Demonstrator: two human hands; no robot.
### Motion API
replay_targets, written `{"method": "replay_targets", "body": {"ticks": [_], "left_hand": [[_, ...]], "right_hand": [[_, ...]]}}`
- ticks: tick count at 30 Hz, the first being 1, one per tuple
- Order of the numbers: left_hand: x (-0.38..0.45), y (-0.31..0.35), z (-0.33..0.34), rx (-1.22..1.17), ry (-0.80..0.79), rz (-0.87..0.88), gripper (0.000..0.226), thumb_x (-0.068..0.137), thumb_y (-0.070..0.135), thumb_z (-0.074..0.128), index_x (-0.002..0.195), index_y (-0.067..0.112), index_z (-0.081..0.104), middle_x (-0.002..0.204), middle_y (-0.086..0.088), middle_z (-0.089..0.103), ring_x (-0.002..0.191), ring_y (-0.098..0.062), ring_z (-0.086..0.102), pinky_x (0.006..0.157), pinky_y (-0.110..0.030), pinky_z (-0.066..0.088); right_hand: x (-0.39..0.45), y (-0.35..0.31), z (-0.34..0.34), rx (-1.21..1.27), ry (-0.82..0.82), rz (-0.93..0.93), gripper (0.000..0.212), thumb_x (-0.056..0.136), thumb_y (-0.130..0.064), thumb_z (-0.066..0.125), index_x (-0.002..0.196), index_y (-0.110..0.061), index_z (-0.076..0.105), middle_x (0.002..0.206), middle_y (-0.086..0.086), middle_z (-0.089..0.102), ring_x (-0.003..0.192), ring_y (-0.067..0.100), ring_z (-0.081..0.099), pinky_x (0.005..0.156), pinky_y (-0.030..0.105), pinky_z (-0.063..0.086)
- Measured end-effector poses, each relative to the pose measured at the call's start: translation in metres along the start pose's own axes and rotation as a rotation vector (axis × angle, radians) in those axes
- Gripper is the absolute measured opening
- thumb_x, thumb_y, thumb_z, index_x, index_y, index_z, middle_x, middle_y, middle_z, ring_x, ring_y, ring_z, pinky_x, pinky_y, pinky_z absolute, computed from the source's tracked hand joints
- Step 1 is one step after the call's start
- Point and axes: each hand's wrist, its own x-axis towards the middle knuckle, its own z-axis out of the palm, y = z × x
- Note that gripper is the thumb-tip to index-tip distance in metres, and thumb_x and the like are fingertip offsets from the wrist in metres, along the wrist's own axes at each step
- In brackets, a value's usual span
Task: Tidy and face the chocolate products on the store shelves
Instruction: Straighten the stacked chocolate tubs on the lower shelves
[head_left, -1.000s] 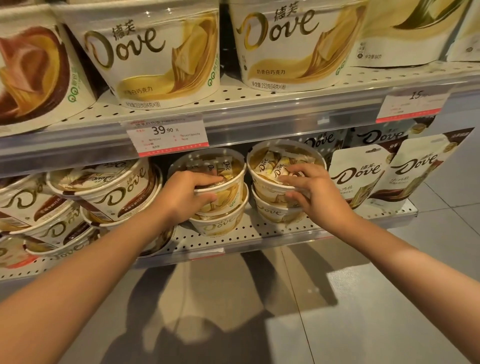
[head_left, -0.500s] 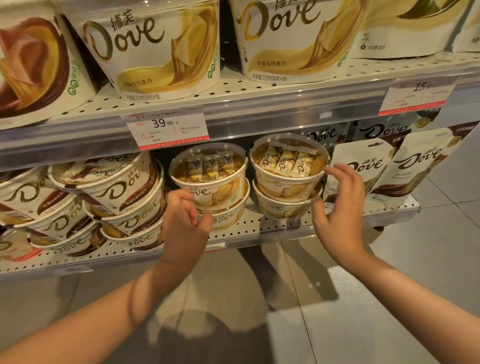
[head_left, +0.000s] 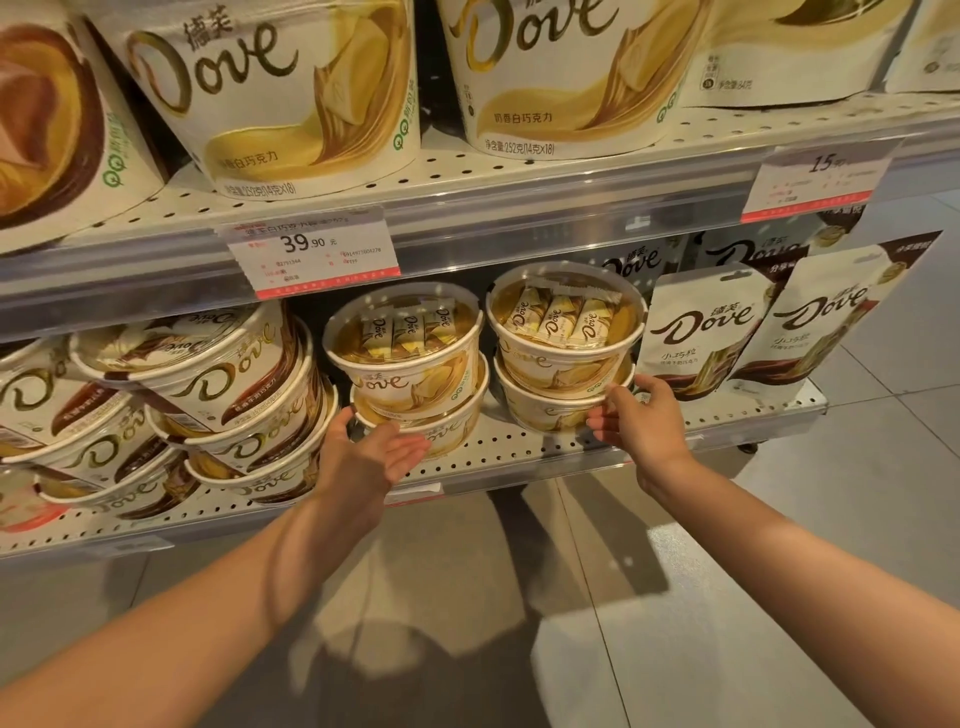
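Note:
Two stacks of white-chocolate Dove tubs stand on the lower shelf (head_left: 511, 453). In the middle stack the upper tub (head_left: 410, 382) shows its logo to the front above the lower tub (head_left: 454, 423). My left hand (head_left: 366, 460) lies palm-up against that lower tub, with the thumb at its left side and the fingers straight across its front. In the right stack an upper tub (head_left: 563, 358) sits on a lower tub (head_left: 540, 413). My right hand (head_left: 641, 423) grips the lower tub's right side, thumb at the rim and fingers curled beneath.
Leaning stacks of brown-and-white Dove tubs (head_left: 223, 376) crowd the lower shelf at left. Dove pouches (head_left: 698, 332) stand to the right of my right hand. Large Dove tubs (head_left: 270, 88) fill the upper shelf above a 39.90 price tag (head_left: 311, 252). Tiled floor lies below.
Both hands left the upper tubs, drew back, and have come in again lower. The left hand now touches the middle stack's lower tub and the right grips the right stack's lower tub.

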Motion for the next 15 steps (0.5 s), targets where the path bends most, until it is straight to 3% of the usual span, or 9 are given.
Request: {"method": "replay_targets", "body": {"ticks": [4, 9, 12, 15], "left_hand": [[0.003, 0.003, -0.006, 0.042, 0.023, 0.039, 0.071, 0.093, -0.002, 0.049, 0.149, 0.021, 0.013, 0.091, -0.025, 0.06, 0.086, -0.03, 0.064, 0.069, -0.032, 0.051], [0.009, 0.006, -0.022, 0.148, -0.024, 0.043, 0.062, 0.092, -0.002, 0.049, 0.146, 0.014, 0.022, 0.092, -0.022, 0.064, 0.073, -0.021, 0.064, 0.05, -0.022, 0.05], [0.013, 0.004, -0.024, 0.225, -0.035, 0.07, 0.052, 0.093, -0.001, 0.048, 0.141, 0.008, 0.032, 0.077, -0.017, 0.063, 0.051, -0.012, 0.057, 0.045, -0.019, 0.045], [0.019, 0.002, -0.027, 0.275, -0.018, 0.09, 0.048, 0.094, 0.0, 0.046, 0.14, 0.004, 0.033, 0.074, -0.016, 0.064, 0.051, -0.012, 0.054, 0.047, -0.02, 0.044]], "right_hand": [[0.006, 0.001, 0.002, 0.027, 0.055, -0.006, 0.025, 0.091, -0.006, 0.053, 0.115, -0.004, 0.048, 0.067, 0.009, 0.06, 0.054, 0.014, 0.056, 0.058, 0.026, 0.052], [0.011, 0.001, 0.001, 0.0, 0.064, -0.019, 0.015, 0.089, -0.005, 0.056, 0.104, -0.003, 0.056, 0.068, 0.01, 0.061, 0.054, 0.013, 0.055, 0.054, 0.024, 0.049], [0.012, -0.001, -0.002, -0.034, 0.063, -0.041, 0.008, 0.089, -0.005, 0.055, 0.095, -0.005, 0.06, 0.068, 0.009, 0.06, 0.054, 0.012, 0.055, 0.057, 0.023, 0.05], [0.015, -0.001, -0.004, -0.076, 0.038, -0.061, 0.011, 0.09, -0.005, 0.054, 0.091, -0.007, 0.065, 0.067, 0.007, 0.061, 0.055, 0.01, 0.054, 0.05, 0.017, 0.047]]}}
